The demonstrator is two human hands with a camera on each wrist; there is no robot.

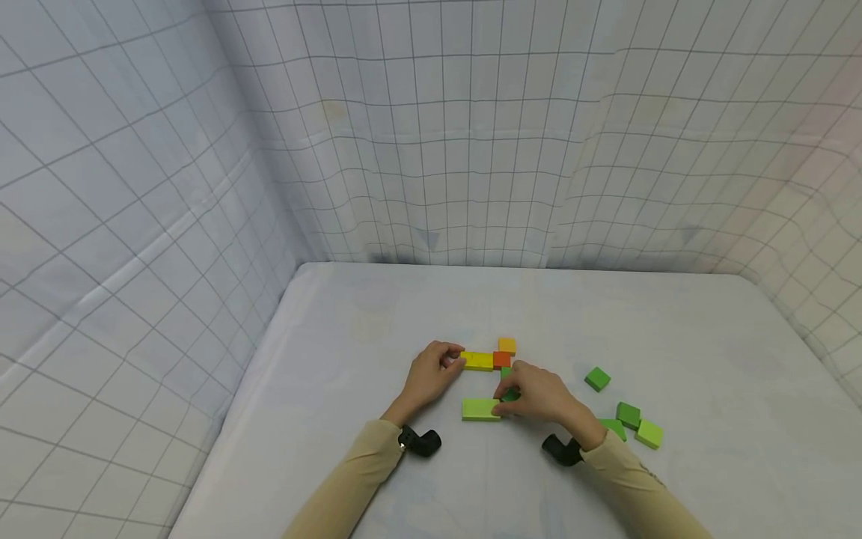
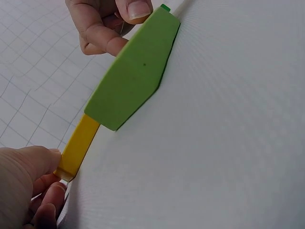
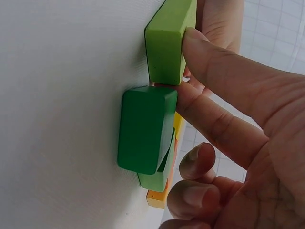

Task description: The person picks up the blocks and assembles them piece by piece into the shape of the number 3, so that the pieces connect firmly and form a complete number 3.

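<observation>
My left hand is at the left end of a long yellow block; its thumb and fingers pinch that end in the left wrist view. A long light green block lies nearer me. My right hand pinches it by its right end, thumb on the near side and index finger behind. Beside these fingers stands a dark green block, partly covered by the hand in the head view. A red-orange block adjoins the yellow one's right end, and an orange block sits just behind.
To the right lie a loose green block, another green block and a lime block. One more green piece is partly hidden by the right forearm. Gridded white curtains hang behind the white table.
</observation>
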